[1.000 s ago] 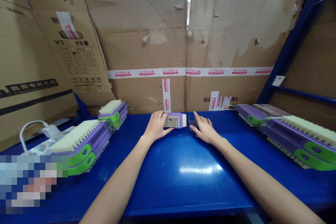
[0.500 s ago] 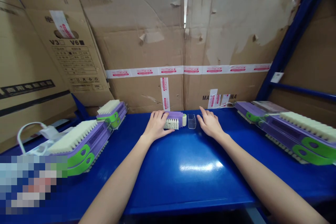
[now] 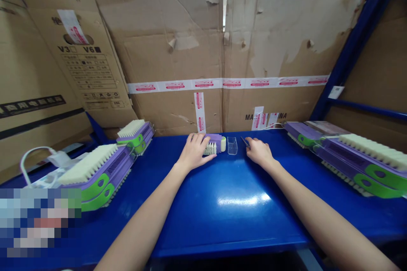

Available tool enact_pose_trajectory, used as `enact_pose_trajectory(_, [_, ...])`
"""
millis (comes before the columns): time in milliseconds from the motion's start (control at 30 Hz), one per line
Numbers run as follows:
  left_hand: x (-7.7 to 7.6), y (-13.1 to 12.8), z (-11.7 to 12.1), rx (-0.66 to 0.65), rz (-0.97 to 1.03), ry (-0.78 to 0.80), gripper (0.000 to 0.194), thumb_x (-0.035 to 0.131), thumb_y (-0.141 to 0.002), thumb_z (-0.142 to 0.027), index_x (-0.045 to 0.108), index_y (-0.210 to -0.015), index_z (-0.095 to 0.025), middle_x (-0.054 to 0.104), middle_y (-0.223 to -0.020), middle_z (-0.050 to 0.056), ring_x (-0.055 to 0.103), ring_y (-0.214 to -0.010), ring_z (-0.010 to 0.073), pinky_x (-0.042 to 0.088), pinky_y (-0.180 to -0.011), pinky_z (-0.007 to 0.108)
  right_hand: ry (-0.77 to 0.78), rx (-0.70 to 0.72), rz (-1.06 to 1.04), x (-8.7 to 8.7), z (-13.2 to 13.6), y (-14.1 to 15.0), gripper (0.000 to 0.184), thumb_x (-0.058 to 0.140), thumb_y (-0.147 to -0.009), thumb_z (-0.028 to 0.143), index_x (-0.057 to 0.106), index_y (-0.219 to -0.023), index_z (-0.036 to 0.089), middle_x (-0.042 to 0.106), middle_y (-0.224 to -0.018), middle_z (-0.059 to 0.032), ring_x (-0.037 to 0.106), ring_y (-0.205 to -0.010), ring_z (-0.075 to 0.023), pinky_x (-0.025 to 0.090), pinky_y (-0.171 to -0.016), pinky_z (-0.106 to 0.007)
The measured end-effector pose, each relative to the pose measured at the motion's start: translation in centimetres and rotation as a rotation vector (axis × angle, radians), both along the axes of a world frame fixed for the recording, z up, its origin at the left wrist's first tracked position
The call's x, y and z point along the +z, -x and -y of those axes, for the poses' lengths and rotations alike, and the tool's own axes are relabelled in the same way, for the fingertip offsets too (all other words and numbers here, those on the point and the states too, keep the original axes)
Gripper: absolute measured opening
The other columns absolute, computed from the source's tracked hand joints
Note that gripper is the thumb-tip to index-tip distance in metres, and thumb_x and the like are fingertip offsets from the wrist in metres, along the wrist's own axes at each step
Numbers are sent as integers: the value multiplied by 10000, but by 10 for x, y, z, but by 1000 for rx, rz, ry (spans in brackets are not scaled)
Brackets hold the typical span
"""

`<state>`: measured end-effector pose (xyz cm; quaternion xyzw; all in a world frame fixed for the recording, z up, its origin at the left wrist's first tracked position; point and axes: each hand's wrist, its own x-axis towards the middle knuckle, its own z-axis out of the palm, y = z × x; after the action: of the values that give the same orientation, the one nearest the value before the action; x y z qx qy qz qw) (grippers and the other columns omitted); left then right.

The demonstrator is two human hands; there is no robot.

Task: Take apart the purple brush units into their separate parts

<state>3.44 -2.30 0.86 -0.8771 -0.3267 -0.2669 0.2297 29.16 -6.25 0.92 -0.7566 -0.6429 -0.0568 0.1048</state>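
A purple brush (image 3: pixel 214 147) with pale bristles and a cream, green-edged end lies near the back of the blue shelf. My left hand (image 3: pixel 193 152) is wrapped round its left part, fingers over the top and thumb in front. A clear plastic cover (image 3: pixel 232 146) stands just to the right of the brush, touched by neither hand. Beyond it, my right hand (image 3: pixel 259 152) rests low over the shelf, fingers closed on a thin dark pointed tool (image 3: pixel 244 142). Most of that tool is hidden by the fingers.
At left stand purple and green brushes (image 3: pixel 95 178) and a white plug with a cable (image 3: pixel 60 159). More such brushes (image 3: pixel 352 161) are at right. Cardboard panels (image 3: pixel 171 59) wall off the back. A blue post (image 3: pixel 343 51) rises at right. The blue shelf (image 3: pixel 222 224) ends in front.
My right hand has let go of the clear cover, moved right and closed on the thin dark tool. The brush has tilted, and my left hand has shifted slightly right over it.
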Motion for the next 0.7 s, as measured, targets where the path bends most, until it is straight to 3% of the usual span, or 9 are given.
enact_pose_trajectory(200, [1,-6,5,-48,-23,61,522,552,-856,-491,489,-1271,-181,513,-1315,178,463,-1223,331,339,-1025,515,-324,8,-100,-1,-2,-3,416,432,-865,192,588,-1249,203,633,-1105,-141,657,-815,-237,481,-673,-334])
enact_pose_trajectory(333, [-1,-7,3,-17,-51,66,544,554,-866,-450,461,-1313,-155,515,-1329,181,467,-1230,321,323,-1049,489,-517,166,-159,6,2,0,370,423,-899,238,598,-1223,205,641,-1072,-101,635,-890,-226,496,-729,-319])
enact_pose_trajectory(533, [-3,-8,2,66,-23,75,554,584,-850,-433,469,-1315,-154,508,-1339,185,464,-1236,327,321,-1050,480,-620,461,-165,12,10,11,321,399,-930,255,646,-1127,199,660,-991,-84,615,-942,-199,495,-800,-300])
enact_pose_trajectory(700, [-3,-6,0,81,7,86,541,590,-846,-425,484,-1304,-158,516,-1325,186,466,-1232,339,335,-1039,493,-641,521,-197,11,11,14,303,416,-917,255,661,-1087,200,670,-977,-79,623,-905,-189,500,-783,-295])
